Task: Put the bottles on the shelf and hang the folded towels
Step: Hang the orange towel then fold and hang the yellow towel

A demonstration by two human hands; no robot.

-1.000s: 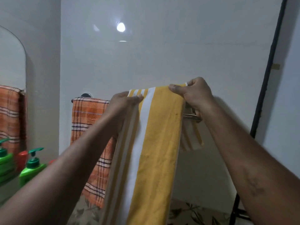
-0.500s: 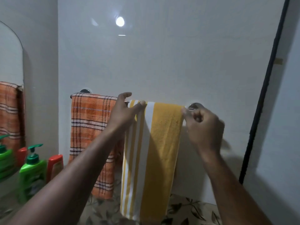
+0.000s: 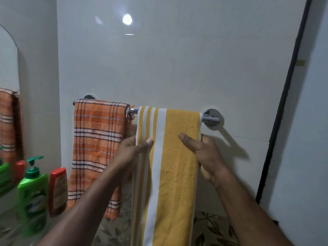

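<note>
A yellow towel with white stripes [image 3: 174, 174] hangs folded over the chrome towel bar [image 3: 211, 119] on the white wall. My left hand [image 3: 134, 150] pinches its left edge, thumb in front, a little below the bar. My right hand [image 3: 204, 153] grips its right edge at the same height, thumb across the front. An orange checked towel [image 3: 97, 148] hangs on the bar's left half. A green pump bottle [image 3: 32, 194] and a red-capped bottle [image 3: 57, 190] stand on the shelf at lower left.
A mirror [image 3: 8, 103] on the left wall reflects the orange towel and bottles. A black pipe [image 3: 284, 96] runs down the wall at right. Leaf-patterned tiles [image 3: 213, 228] lie below the towels.
The yellow towel went from being held above the bar to hanging over it. Both hands slid from the bar down along the towel's side edges.
</note>
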